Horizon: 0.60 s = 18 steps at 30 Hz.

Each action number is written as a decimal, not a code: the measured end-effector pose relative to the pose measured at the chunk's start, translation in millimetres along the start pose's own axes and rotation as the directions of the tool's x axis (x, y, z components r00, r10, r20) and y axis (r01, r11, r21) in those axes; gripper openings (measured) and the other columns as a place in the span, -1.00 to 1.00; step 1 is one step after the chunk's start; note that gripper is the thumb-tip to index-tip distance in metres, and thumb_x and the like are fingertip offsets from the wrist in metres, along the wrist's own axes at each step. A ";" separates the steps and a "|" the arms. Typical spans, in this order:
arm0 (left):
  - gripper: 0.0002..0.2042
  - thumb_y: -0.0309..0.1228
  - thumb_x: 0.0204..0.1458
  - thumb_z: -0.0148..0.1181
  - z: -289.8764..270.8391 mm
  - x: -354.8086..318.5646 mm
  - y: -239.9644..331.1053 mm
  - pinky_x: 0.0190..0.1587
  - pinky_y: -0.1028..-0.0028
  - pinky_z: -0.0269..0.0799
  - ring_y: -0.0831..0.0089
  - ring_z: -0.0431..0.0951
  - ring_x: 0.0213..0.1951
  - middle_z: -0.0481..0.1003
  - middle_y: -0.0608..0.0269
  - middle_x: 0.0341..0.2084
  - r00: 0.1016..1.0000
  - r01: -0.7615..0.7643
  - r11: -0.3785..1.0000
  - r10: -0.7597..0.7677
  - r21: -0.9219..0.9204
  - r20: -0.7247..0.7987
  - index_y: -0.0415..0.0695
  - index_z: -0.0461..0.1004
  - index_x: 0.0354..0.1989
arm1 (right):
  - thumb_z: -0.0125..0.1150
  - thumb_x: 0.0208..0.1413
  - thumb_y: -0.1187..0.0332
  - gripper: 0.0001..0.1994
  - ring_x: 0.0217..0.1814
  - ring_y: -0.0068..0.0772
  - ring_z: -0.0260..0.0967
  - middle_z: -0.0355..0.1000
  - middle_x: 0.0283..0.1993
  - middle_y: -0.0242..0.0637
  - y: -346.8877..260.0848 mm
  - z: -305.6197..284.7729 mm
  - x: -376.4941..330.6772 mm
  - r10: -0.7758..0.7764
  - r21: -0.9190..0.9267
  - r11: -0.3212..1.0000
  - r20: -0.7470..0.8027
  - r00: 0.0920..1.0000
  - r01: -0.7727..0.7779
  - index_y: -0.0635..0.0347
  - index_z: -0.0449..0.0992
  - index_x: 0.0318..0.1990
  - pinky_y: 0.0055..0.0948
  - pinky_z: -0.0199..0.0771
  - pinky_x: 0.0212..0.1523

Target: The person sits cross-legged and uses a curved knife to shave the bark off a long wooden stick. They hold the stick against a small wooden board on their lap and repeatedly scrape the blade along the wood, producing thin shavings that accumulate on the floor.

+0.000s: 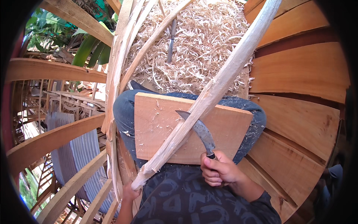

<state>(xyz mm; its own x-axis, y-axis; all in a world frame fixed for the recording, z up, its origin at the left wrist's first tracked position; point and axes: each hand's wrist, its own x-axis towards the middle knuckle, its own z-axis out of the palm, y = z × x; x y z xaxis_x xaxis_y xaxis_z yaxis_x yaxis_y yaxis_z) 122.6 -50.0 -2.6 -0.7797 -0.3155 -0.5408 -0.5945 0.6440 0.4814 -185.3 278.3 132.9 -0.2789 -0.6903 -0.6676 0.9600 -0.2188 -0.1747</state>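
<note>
From the head camera, looking down: the right hand [220, 171] is closed in a fist around the handle of a curved knife [199, 130], fingers [212, 178] wrapped tight about the grip; the dark blade arcs up and to the left, and its tip meets the long wooden stick [209, 97] about midway along the board; the stick, pale and freshly pared, runs slantwise from the lower left to the upper right edge of the picture, lying across a flat wooden board [160, 123]; the board rests on the person's lap, over dark blue trousers [121, 108] dusted with shavings. The left hand [130, 193] grips the lower end of the stick, low in the picture beside the dark patterned shirt [179, 201]; the fingers are closed on the stick, though most of the hand is hidden behind it.

Beyond the board lies a thick heap of wood shavings [201, 41], with a second dark-bladed tool [171, 41] lying on it; several thin bent strips [123, 48] stand curving along the left of the heap; broad wooden planks [298, 74] make up the floor on the right; on the left, wooden rails [56, 71], corrugated metal sheets [74, 149] below, and green leaves [89, 48] beyond.
</note>
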 end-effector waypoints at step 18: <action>-0.65 -0.36 -0.55 0.35 -28.6 -8.5 23.5 -0.44 0.21 0.42 -0.05 0.50 -0.50 0.43 -0.06 -0.63 0.999 0.045 0.985 -0.050 0.169 0.022 -0.21 0.32 -0.56 | 0.17 0.08 0.34 -0.76 -0.69 -0.64 0.15 0.25 -0.73 -0.35 3.7 -29.3 26.1 -0.666 -0.921 0.380 -0.207 0.716 0.088 0.36 0.41 -0.51 -0.51 0.13 -0.67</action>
<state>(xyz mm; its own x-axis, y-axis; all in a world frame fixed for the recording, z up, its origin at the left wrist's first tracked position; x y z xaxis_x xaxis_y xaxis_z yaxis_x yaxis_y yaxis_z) 109.6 -52.1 33.1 -0.7447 -0.3318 -0.5791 -0.5875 0.7375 0.3331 -188.3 279.7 93.7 -0.8342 -0.2058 -0.5116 0.3641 0.4913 -0.7912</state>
